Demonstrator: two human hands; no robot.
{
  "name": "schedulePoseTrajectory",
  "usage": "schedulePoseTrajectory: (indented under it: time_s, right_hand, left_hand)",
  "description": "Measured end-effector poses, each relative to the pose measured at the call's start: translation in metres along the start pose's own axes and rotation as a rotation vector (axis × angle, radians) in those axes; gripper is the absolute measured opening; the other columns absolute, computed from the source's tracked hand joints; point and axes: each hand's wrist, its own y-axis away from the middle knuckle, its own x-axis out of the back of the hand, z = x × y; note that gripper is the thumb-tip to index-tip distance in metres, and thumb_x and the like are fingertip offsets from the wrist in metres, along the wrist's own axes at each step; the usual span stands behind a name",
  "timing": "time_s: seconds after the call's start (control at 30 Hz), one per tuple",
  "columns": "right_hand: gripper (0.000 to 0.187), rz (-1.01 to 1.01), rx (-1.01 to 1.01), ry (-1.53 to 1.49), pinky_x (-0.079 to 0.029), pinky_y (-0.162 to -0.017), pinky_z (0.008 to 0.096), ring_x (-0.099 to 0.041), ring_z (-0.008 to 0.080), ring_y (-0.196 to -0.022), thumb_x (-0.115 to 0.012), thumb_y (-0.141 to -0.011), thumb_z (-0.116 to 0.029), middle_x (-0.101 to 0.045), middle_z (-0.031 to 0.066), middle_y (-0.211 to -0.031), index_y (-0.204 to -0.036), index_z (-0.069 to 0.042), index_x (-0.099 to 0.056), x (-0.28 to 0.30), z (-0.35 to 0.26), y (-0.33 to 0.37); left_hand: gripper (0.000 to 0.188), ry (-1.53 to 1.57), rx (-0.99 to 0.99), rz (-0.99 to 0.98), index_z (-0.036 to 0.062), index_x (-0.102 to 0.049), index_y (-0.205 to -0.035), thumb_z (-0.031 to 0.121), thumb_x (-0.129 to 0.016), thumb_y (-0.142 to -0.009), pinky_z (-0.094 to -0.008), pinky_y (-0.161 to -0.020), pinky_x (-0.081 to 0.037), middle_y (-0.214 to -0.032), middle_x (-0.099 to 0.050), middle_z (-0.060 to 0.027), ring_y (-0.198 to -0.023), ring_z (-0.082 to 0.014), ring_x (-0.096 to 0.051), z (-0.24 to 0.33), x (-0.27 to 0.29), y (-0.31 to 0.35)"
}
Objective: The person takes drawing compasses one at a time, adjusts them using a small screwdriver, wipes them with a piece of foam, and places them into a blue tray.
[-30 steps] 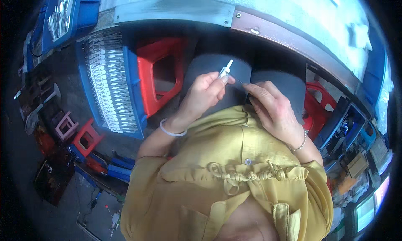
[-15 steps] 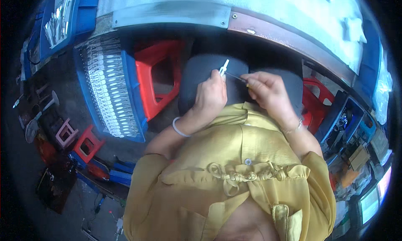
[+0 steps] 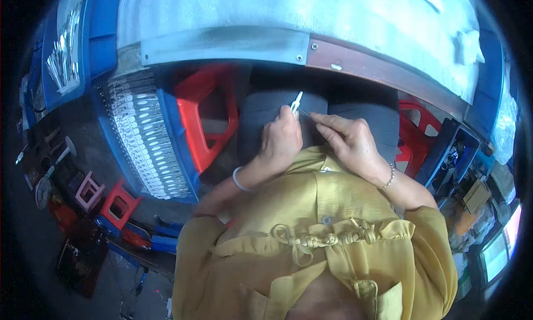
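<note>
Over my dark-trousered lap, my left hand [image 3: 282,139] is closed, its thumb and fingers pinching a small white plastic piece [image 3: 297,100]. The piece has a narrow tip that points up and away, and a slot lower down; its lower end is hidden in the fingers. To the right of it, my right hand [image 3: 352,141] is closed too, index finger stretched toward the piece. From its fingertips a thin dark rod [image 3: 305,113] runs to the white piece. The rest of the rod lies hidden in the palm.
A worktable with a pale cover [image 3: 222,11] and a metal-edged front lies beyond my knees. At left, a blue bin [image 3: 180,136] holds rows of many white-and-metal pieces, beside a red stool [image 3: 191,111]. Another blue bin [image 3: 100,53] holds metal strips. A dark crate [image 3: 452,156] stands right.
My right hand has turned and shifted slightly left, closer to the white piece; the yellow bit at its fingers is now hidden. The view has tilted, so the table sits lower in the picture.
</note>
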Motion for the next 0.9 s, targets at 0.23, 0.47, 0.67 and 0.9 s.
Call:
schedulePoseTrajectory:
  time_s: [0.23,0.47,0.67,0.9]
  right_hand:
    - [0.024,-0.138,-0.171,-0.188,-0.052,-0.066,0.0364,-0.065,0.0280,-0.067,-0.063,-0.089,-0.011,-0.068,0.0181,-0.080,-0.107,0.004,-0.066,0.013,0.000,-0.007]
    - [0.034,-0.097,0.271,0.244,-0.053,-0.071,0.0412,-0.061,0.0381,-0.082,-0.062,-0.080,0.003,-0.054,0.0199,-0.098,-0.114,0.003,-0.060,0.030,-0.019,0.018]
    - [0.034,-0.070,0.272,0.239,-0.053,-0.072,0.0408,-0.061,0.0364,-0.083,-0.061,-0.080,0.004,-0.056,0.0200,-0.094,-0.114,0.003,-0.060,0.022,-0.010,0.016]
    - [0.025,-0.060,0.002,-0.049,-0.052,-0.065,0.0409,-0.063,0.0392,-0.069,-0.058,-0.089,-0.005,-0.062,0.0200,-0.077,-0.113,0.001,-0.062,0.013,0.002,0.011]
  left_hand:
    - [0.014,-0.041,0.000,-0.065,-0.0020,-0.049,-0.088,0.009,-0.049,-0.096,-0.0517,-0.056,-0.047,-0.073,-0.060,-0.0278,-0.068,-0.0467,-0.061,-0.004,0.004,-0.002]
    - [0.025,0.644,0.144,-0.139,0.0039,-0.054,-0.088,0.020,-0.044,-0.104,-0.0204,-0.045,-0.030,-0.064,-0.044,0.0058,-0.051,-0.0016,-0.037,-0.007,0.007,0.009]
    - [0.023,0.677,0.294,-0.214,0.0029,-0.054,-0.088,0.019,-0.046,-0.103,-0.0229,-0.045,-0.032,-0.062,-0.045,0.0034,-0.051,-0.0036,-0.039,-0.004,0.017,0.002]
    - [0.016,0.153,-0.064,0.014,-0.0008,-0.053,-0.089,0.011,-0.046,-0.098,-0.0455,-0.056,-0.044,-0.067,-0.057,-0.0198,-0.060,-0.0374,-0.060,-0.007,-0.001,0.007]
